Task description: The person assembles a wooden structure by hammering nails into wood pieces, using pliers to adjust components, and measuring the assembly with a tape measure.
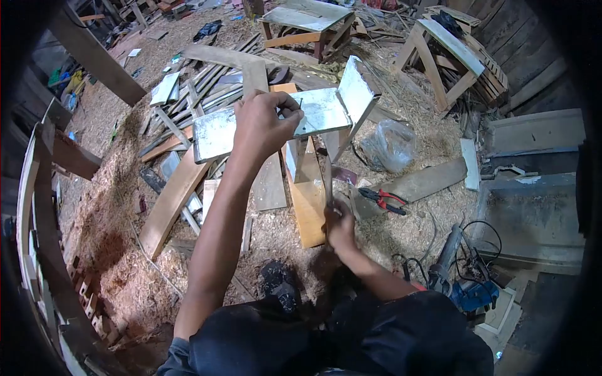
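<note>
A white-painted board (216, 135) lies across the middle, with a second white panel (356, 88) standing up at its right end. Over the board is my left hand (268, 119), its thumb and index finger pinched by a thin nail (300, 103) that stands on the white surface. Lower and to the right, my right hand (339, 227) is closed round the handle of a hammer (328, 182), whose head is near the board's underside. An orange-brown plank (307, 216) lies beneath, left of my right hand.
Red-handled pliers (382, 199) and a clear plastic bag (390, 145) lie at the right. A blue power tool (473, 293) with cables is at the lower right. Wood scraps and shavings cover the floor. Two low wooden stands (307, 15) (448, 47) are at the back.
</note>
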Demonstrator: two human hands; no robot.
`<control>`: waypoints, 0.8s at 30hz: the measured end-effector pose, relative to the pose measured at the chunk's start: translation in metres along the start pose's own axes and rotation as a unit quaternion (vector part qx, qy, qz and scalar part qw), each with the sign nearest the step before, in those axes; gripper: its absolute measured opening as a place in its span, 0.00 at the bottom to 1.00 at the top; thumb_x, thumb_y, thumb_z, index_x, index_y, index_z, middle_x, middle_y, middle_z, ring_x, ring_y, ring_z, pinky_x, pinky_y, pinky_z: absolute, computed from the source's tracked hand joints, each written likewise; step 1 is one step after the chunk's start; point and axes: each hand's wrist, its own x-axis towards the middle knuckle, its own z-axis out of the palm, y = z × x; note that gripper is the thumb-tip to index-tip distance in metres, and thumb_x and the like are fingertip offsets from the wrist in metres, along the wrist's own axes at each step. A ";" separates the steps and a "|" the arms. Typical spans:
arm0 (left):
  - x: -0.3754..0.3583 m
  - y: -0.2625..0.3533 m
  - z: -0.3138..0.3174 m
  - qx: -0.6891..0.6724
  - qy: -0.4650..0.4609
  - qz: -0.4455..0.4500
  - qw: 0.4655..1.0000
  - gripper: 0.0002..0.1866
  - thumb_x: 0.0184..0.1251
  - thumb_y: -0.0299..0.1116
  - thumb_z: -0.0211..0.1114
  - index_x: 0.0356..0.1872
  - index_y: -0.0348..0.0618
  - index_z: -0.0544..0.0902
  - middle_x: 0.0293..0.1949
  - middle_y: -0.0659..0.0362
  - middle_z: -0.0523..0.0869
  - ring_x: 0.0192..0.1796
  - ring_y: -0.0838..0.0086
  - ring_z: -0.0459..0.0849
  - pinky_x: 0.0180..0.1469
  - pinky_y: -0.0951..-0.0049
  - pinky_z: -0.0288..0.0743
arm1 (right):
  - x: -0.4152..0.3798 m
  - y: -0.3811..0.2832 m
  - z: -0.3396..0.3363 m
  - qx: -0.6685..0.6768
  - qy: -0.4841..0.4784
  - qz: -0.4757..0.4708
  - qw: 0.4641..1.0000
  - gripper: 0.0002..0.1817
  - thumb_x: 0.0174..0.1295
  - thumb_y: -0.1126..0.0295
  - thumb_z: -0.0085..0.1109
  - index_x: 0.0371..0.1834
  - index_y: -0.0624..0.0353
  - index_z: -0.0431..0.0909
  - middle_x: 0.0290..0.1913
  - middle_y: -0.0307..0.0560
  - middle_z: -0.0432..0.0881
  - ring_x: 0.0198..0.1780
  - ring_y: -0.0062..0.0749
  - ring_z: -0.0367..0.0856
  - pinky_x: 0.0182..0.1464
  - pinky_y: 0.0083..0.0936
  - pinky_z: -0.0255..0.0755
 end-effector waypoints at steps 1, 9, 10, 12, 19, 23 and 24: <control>0.001 0.000 0.000 -0.004 -0.002 -0.002 1.000 0.07 0.54 0.37 0.73 0.31 0.47 0.90 0.32 0.56 0.90 0.48 0.60 0.81 0.55 0.56 0.63 | -0.016 -0.017 0.005 0.031 -0.010 0.019 0.999 0.14 0.69 0.74 0.60 0.56 0.63 0.74 0.31 0.38 0.78 0.22 0.18 0.73 0.22 0.19 0.67; 0.003 -0.004 -0.002 -0.035 -0.013 -0.015 0.999 0.08 0.53 0.38 0.73 0.30 0.48 0.91 0.30 0.54 0.89 0.44 0.57 0.83 0.55 0.57 0.63 | -0.077 -0.035 -0.014 -0.011 -0.205 -0.085 0.975 0.15 0.76 0.68 0.51 0.59 0.65 0.70 0.29 0.36 0.74 0.27 0.16 0.74 0.28 0.19 0.70; 0.003 -0.004 -0.002 -0.039 -0.014 -0.020 0.999 0.08 0.53 0.38 0.73 0.30 0.47 0.91 0.30 0.54 0.89 0.44 0.57 0.83 0.55 0.57 0.63 | -0.078 -0.036 -0.015 0.016 -0.205 -0.086 0.975 0.15 0.77 0.67 0.48 0.59 0.65 0.69 0.30 0.37 0.74 0.25 0.17 0.73 0.27 0.19 0.70; 0.002 -0.004 -0.002 -0.047 -0.017 -0.034 0.998 0.08 0.52 0.38 0.73 0.30 0.47 0.91 0.30 0.54 0.89 0.44 0.57 0.82 0.54 0.57 0.63 | -0.088 -0.051 -0.017 0.070 -0.209 -0.083 0.972 0.16 0.78 0.66 0.42 0.61 0.65 0.66 0.31 0.41 0.73 0.23 0.19 0.71 0.25 0.17 0.69; -0.004 -0.006 0.000 -0.017 0.008 0.022 1.000 0.05 0.54 0.35 0.74 0.30 0.47 0.90 0.31 0.58 0.89 0.47 0.60 0.80 0.55 0.58 0.63 | -0.028 -0.225 -0.033 -0.158 -0.181 -0.225 0.944 0.16 0.74 0.62 0.55 0.53 0.65 0.74 0.27 0.34 0.74 0.28 0.15 0.70 0.28 0.20 0.65; -0.001 -0.002 -0.009 -0.033 0.002 0.014 0.999 0.05 0.55 0.34 0.74 0.30 0.46 0.90 0.32 0.59 0.89 0.47 0.61 0.80 0.56 0.60 0.64 | 0.016 -0.302 -0.019 -0.239 -0.202 -0.224 0.923 0.13 0.68 0.67 0.63 0.48 0.64 0.74 0.30 0.41 0.79 0.31 0.20 0.76 0.32 0.25 0.71; -0.002 -0.004 -0.009 -0.041 -0.003 0.010 0.999 0.05 0.55 0.33 0.74 0.30 0.46 0.90 0.32 0.58 0.89 0.47 0.61 0.80 0.56 0.60 0.64 | 0.026 -0.306 -0.009 -0.239 -0.207 -0.221 0.922 0.14 0.67 0.68 0.63 0.48 0.65 0.74 0.31 0.43 0.81 0.32 0.23 0.79 0.33 0.27 0.72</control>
